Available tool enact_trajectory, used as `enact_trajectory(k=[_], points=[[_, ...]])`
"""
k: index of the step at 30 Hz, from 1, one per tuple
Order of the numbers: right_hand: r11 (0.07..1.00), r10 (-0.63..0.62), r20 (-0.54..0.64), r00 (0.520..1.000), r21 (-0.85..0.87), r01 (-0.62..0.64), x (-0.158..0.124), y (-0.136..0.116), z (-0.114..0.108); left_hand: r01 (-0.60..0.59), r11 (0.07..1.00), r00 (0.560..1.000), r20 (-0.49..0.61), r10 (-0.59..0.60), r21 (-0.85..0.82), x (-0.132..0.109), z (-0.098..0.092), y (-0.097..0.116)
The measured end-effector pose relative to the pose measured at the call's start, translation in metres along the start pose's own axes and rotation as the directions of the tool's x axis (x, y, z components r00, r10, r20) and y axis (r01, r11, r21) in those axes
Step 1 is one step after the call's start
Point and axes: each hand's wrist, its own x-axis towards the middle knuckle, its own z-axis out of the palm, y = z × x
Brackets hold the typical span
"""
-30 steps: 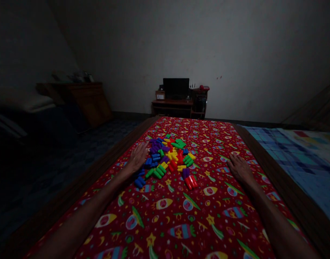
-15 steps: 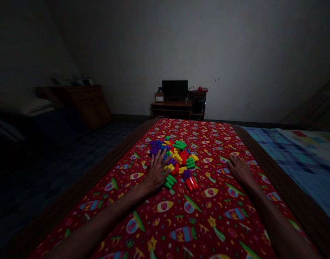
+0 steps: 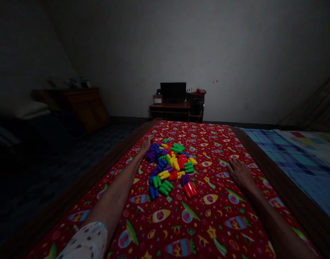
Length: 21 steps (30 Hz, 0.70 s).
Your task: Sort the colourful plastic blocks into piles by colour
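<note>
A loose pile of coloured plastic building blocks (image 3: 172,163), made of joined rounded bars in purple, blue, green, yellow and red, lies on the red patterned cloth (image 3: 208,216). My left hand (image 3: 146,144) reaches to the pile's far left edge, beside the purple blocks (image 3: 152,153); its fingers point forward, look loosely apart and are small in view, and I see nothing held in them. Flat on the cloth, well right of the pile, rests my right hand (image 3: 239,172), fingers spread and holding nothing. Closest to me are a red block (image 3: 190,190) and a blue block (image 3: 154,192).
Dark brown borders (image 3: 262,165) run along both sides of the cloth. Right of it lies a blue checked sheet (image 3: 278,158). Beyond the far edge stands a low desk with a black monitor (image 3: 173,92). A wooden cabinet (image 3: 85,108) stands at the left.
My left hand has moved off the top of the pile, forward and left to its far edge, uncovering blocks on the near left. My right hand stays in place.
</note>
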Motion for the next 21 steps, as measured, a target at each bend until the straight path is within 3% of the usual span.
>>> enact_trajectory(k=[3, 6, 13, 15, 19, 21], points=[[1.000, 0.010, 0.008, 1.000, -0.016, -0.010, 0.000, -0.001, 0.000, -0.059, 0.996, 0.985, 0.157, 0.068, -0.062, 0.012, 0.017, 0.017], [1.000, 0.021, 0.006, 1.000, -0.020, -0.020, 0.001, -0.002, -0.001, -0.130, 0.982, 0.944, 0.287, 0.164, -0.134, 0.014, 0.039, 0.036], [0.996, 0.089, 0.044, 0.995, 0.008, -0.090, 0.002, -0.004, 0.000, -0.215, 0.919, 0.784, 0.503, 0.365, -0.331, -0.016, 0.103, 0.084], [0.996, 0.087, 0.043, 0.995, 0.013, -0.088, 0.002, -0.005, 0.000, -0.248, 0.881, 0.704, 0.550, 0.449, -0.403, -0.031, 0.116, 0.099], [0.997, 0.078, 0.028, 0.997, -0.003, -0.078, 0.002, -0.006, -0.004, -0.362, 0.770, 0.496, 0.590, 0.637, -0.526, -0.062, 0.126, 0.124], [0.999, 0.038, 0.031, 0.999, -0.013, -0.038, 0.001, -0.007, -0.007, -0.409, 0.754, 0.465, 0.593, 0.657, -0.514, -0.071, 0.126, 0.131]])
